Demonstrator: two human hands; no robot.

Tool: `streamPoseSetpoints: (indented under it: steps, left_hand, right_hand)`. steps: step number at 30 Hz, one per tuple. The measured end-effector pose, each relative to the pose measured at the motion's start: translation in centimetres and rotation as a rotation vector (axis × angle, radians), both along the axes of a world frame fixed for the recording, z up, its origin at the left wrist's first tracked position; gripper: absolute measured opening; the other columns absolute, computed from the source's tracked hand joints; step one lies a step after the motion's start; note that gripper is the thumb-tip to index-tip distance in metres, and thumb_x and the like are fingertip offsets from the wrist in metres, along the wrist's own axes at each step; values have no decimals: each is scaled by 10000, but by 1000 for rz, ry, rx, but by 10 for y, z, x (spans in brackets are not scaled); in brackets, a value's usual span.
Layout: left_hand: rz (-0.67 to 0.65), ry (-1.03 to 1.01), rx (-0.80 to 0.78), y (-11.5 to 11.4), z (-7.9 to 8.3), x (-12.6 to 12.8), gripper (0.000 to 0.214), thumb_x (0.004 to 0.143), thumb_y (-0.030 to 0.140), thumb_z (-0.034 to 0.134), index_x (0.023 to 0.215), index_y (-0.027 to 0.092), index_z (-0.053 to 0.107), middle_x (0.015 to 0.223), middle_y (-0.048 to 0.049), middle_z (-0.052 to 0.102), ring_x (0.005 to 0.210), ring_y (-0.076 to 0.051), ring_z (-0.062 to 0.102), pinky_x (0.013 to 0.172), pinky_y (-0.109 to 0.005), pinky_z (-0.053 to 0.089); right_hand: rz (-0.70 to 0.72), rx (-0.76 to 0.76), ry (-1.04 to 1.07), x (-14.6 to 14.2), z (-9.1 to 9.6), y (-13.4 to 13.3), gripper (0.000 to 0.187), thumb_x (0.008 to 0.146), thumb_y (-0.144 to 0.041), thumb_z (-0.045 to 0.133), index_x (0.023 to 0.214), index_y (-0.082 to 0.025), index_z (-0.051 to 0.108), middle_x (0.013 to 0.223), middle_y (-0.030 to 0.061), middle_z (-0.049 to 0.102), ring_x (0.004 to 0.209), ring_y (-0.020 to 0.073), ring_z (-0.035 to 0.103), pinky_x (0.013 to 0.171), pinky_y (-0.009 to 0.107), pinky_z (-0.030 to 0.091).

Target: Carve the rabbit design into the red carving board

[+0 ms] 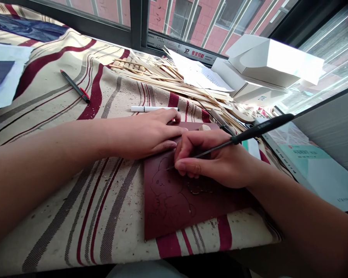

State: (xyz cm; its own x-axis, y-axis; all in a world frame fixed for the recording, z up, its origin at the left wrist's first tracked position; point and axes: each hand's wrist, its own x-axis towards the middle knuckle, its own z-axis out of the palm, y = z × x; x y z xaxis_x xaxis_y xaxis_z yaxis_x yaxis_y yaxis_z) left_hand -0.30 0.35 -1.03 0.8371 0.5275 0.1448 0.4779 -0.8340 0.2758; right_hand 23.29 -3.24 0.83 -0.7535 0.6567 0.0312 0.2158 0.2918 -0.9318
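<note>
A dark red sheet [174, 204] with a scratched outline drawing lies on the striped cloth [75, 216]. My right hand [217, 160] is closed on a thin carving tool [249, 133] with a black handle, its metal tip touching the sheet near the drawing's top. My left hand [145, 133] lies flat, fingers stretched out, pressing on the sheet's upper left corner. It holds nothing.
A white pen [150, 109] lies just beyond my left hand, a black and red pen [75, 87] further left. Several bamboo strips [174, 81], papers and white boxes [266, 65] pile up by the window. A book [313, 162] lies at right, blue paper [0, 77] at far left.
</note>
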Motion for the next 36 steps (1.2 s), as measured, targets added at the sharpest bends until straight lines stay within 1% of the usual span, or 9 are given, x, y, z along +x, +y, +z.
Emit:
streamPoseSetpoints:
  steps: [5, 8, 13, 16, 20, 24, 27, 32, 36]
  left_hand:
    - [22, 39, -3, -1, 1, 1, 541, 1102, 512, 383, 1436, 233, 704, 1507, -217, 599, 1366, -365, 616, 1211, -525, 500]
    - [21, 39, -26, -1, 1, 2, 526, 1099, 498, 381, 1431, 252, 707, 1519, -209, 590, 1387, -369, 606, 1219, -531, 496]
    - [23, 47, -8, 0, 1, 1, 558, 1100, 523, 358, 1476, 271, 683, 1513, -205, 588, 1377, -367, 606, 1224, -532, 497]
    - [8, 19, 10, 1, -1, 0, 536, 1102, 522, 365, 1453, 284, 693, 1497, -195, 605, 1359, -362, 619, 1204, -526, 517]
    - [-3, 14, 19, 2, -2, -1, 541, 1108, 543, 360, 1456, 290, 687, 1502, -186, 602, 1363, -348, 618, 1219, -518, 508]
    - [13, 32, 1, 1, -1, 1, 542, 1107, 529, 351, 1436, 265, 691, 1522, -201, 581, 1381, -358, 607, 1232, -522, 495]
    - [5, 37, -11, 0, 0, 1, 530, 1107, 516, 357, 1402, 249, 707, 1505, -205, 586, 1380, -364, 606, 1237, -535, 488]
    - [6, 29, -13, 1, 0, 1, 529, 1107, 498, 367, 1423, 234, 697, 1518, -212, 576, 1391, -368, 592, 1245, -545, 481]
    - [-5, 26, -17, 0, 1, 1, 528, 1110, 511, 355, 1408, 248, 703, 1515, -199, 582, 1383, -354, 602, 1254, -546, 474]
  right_hand:
    - [12, 27, -7, 1, 0, 0, 240, 923, -256, 844, 794, -160, 666, 759, 20, 746, 619, 88, 635, 575, 188, 540]
    - [3, -1, -7, 1, 0, 0, 247, 920, -258, 850, 795, -159, 662, 752, 17, 744, 604, 86, 631, 565, 190, 542]
    - [13, 45, 11, 1, 0, 0, 226, 923, -233, 841, 797, -151, 672, 762, 18, 738, 619, 82, 632, 577, 186, 535]
    - [19, 8, 13, 1, 0, 0, 236, 920, -234, 845, 796, -150, 662, 755, 16, 737, 605, 85, 634, 567, 193, 539]
    - [-4, 59, 27, 1, -1, 0, 216, 919, -210, 845, 801, -146, 676, 762, 9, 733, 624, 76, 630, 581, 182, 526]
    - [28, 1, 26, 1, -1, 0, 207, 922, -183, 813, 795, -147, 655, 749, 10, 726, 606, 78, 638, 568, 184, 545]
    - [-6, 29, 22, 0, -1, 1, 188, 914, -162, 803, 789, -143, 664, 742, 10, 726, 609, 71, 632, 563, 166, 535]
    - [37, 1, 38, 1, 0, 1, 176, 916, -156, 784, 797, -138, 657, 747, 17, 727, 599, 74, 642, 566, 175, 552]
    - [6, 28, 36, 2, 0, 0, 175, 922, -161, 781, 798, -140, 660, 739, 19, 727, 600, 72, 632, 558, 166, 536]
